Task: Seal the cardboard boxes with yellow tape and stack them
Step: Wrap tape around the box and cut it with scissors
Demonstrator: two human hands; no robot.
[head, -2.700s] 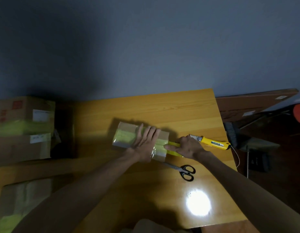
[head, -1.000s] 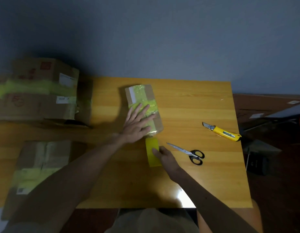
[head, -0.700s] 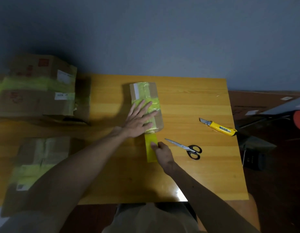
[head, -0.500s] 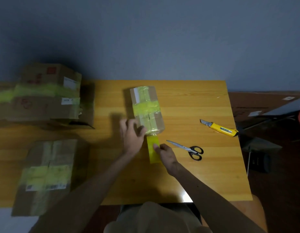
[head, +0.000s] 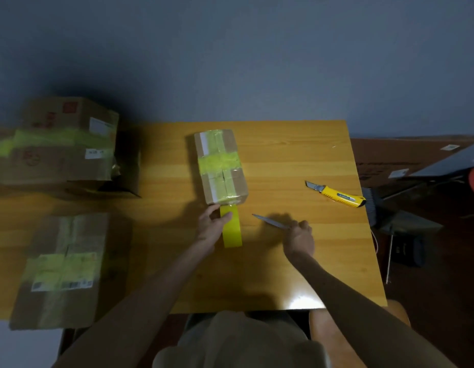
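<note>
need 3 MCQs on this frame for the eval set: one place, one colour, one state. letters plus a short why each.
1. Where is the utility knife relative to the small box?
A) on top of it
B) right of it, on the table
C) left of it

2. What colour is the tape strip running from the box's near end onto the table?
A) red
B) blue
C) yellow

3. What is the right hand doing?
A) gripping the scissors
B) lying flat on the small box
C) hanging empty

Answers:
1 B: the knife lies on bare tabletop to the right of the box, with no hand on it.
2 C: the strip, with the thumb of the left hand on it, is plain yellow.
3 A: the fingers are curled over the handles, so only the blades show.
</note>
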